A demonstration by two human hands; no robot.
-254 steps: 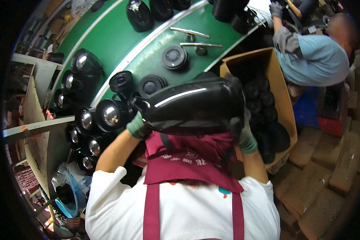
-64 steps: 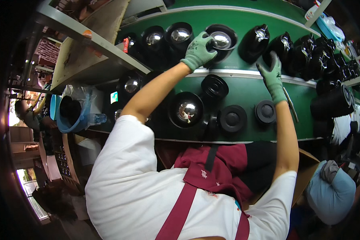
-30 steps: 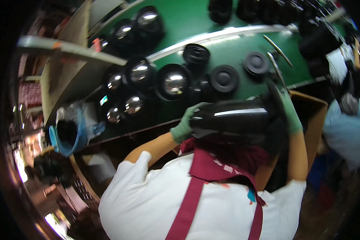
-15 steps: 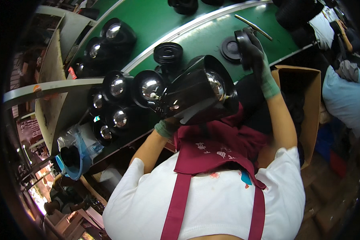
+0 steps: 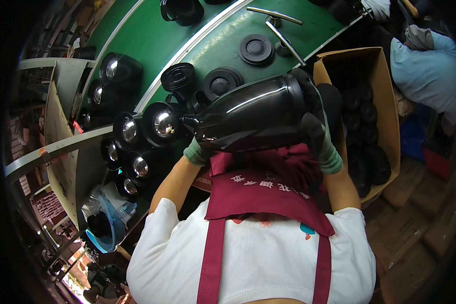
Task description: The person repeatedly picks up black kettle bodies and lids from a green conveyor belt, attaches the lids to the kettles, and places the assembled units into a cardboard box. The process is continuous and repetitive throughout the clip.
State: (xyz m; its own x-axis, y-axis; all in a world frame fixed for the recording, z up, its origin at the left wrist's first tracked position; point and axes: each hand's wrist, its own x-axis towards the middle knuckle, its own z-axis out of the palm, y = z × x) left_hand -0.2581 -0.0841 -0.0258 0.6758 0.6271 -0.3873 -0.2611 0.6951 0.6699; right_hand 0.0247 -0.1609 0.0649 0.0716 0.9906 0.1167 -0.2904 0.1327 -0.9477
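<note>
"Because it looks so glossy, how would that black jug (image 5: 248, 114) handle?"

"Stiff, I'd guess, and slippery; the shiny skin would probably scratch or mark easily. Its weight I can't tell. It lies sideways above the maroon apron (image 5: 268, 177), spout to the left."

"Where would you take hold?"

"At the two ends, since the smooth, bulging middle could slide. The left hand (image 5: 197, 151) grips the spout end, its fingers mostly hidden. The right hand (image 5: 317, 121) wraps the wide end, thumb on the near side."

"And the containers?"

"Just left, the other jugs (image 5: 152, 109) lie together, wide ends showing silver domes (image 5: 164, 123) inside. Beyond the right hand, an open cardboard box (image 5: 391, 91) holds round black parts (image 5: 367, 115). Off to the left, a blue tub (image 5: 117, 228) has something dark in it, too unclear to name, with a clear plastic bag (image 5: 93, 200) at its edge."

"Farther out?"

"Flat black discs (image 5: 256, 49) sit on the green bench (image 5: 213, 55), beside metal bars (image 5: 285, 43). At far right is a co-worker in a light blue shirt (image 5: 430, 73)."
</note>
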